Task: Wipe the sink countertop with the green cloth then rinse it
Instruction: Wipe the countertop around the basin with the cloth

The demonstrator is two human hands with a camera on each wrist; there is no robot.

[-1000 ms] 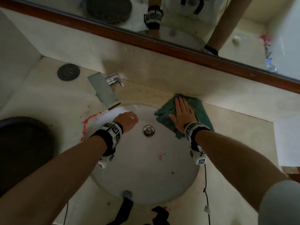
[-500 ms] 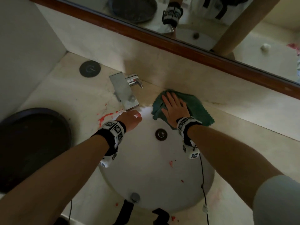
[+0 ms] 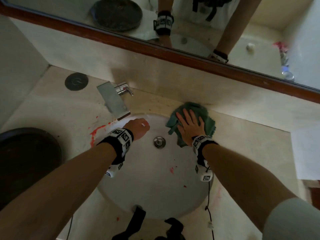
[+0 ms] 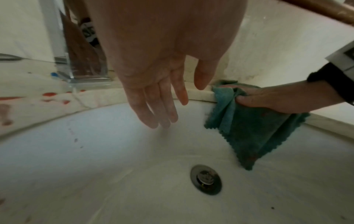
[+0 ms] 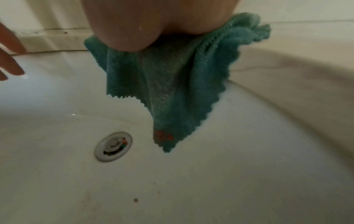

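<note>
The right hand (image 3: 189, 125) presses flat, fingers extended, on the green cloth (image 3: 207, 116) at the far rim of the sink (image 3: 155, 196), one corner draping into the basin. The left hand (image 4: 153, 94) hangs released over the basin, holding nothing. Maintain even palm pressure and sweep toward the red stains (image 3: 97, 131) (left tabletop (image 3: 52, 108), near the faucet (image 3: 112, 99)), overlapping strokes.

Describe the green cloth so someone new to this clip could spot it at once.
Start at the round white sink basin under the mirror. On its far right rim, the right hand presses flat on the green cloth. It is the only teal thing there, zigzag-edged, one red-stained corner drooping toward the drain.
</note>
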